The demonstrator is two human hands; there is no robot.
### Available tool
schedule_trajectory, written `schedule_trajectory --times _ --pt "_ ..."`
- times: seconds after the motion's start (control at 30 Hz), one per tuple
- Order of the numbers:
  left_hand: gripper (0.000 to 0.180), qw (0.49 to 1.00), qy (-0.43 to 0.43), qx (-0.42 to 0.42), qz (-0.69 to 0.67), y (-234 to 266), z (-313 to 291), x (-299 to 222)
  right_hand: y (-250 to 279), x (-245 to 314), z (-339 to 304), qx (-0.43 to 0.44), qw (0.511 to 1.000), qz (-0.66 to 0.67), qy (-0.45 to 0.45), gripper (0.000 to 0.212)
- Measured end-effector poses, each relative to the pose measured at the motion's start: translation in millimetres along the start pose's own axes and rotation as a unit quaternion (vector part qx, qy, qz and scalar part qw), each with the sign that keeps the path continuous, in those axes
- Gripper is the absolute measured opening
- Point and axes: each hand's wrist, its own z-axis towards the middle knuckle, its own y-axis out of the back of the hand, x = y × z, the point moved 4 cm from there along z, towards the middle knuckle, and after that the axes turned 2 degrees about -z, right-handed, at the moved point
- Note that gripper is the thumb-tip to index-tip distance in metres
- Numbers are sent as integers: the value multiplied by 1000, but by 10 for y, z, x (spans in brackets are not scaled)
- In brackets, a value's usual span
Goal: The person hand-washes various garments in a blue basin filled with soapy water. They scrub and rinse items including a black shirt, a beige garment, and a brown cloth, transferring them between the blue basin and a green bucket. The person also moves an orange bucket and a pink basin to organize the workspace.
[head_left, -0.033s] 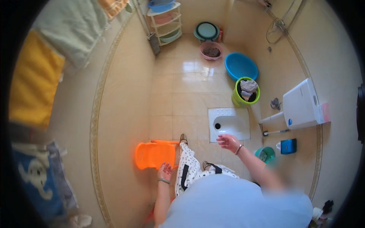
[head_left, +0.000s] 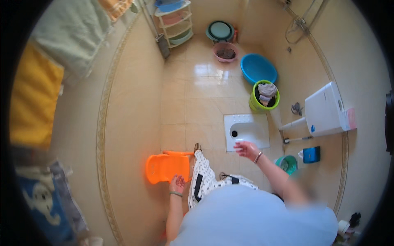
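Note:
My left hand (head_left: 177,184), with a band on its wrist, hangs open beside an orange plastic chair (head_left: 167,167); its fingertips overlap the chair's near edge, and whether they touch it I cannot tell. Nothing shows between its fingers. Out to the right, my right hand (head_left: 246,150), wearing a bangle, is open with fingers loosely stretched. It appears over the near edge of a white squat toilet (head_left: 262,141) set in the floor, holding nothing.
Beyond the toilet stand a lime-green bucket (head_left: 255,105) of clothes, a blue basin (head_left: 254,67) and a pink basin (head_left: 217,58). A white cistern (head_left: 324,108) hangs on the right wall above a teal bin (head_left: 292,164). A corner rack (head_left: 176,28) stands far left; towels (head_left: 35,98) hang left.
The view has shifted slightly, so the room's things sit a little higher in the picture. Both hands keep nearly the same pose and stay open.

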Motion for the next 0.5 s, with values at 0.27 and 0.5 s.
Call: schedule_trajectory --times 0.27,0.5 --pt "26 991 21 16 134 -1170 1214 -1391 34 610 689 -124 977 168 37 28" --pt "27 961 20 130 244 -3245 1788 -1565 585 471 802 -226 941 248 30 25"
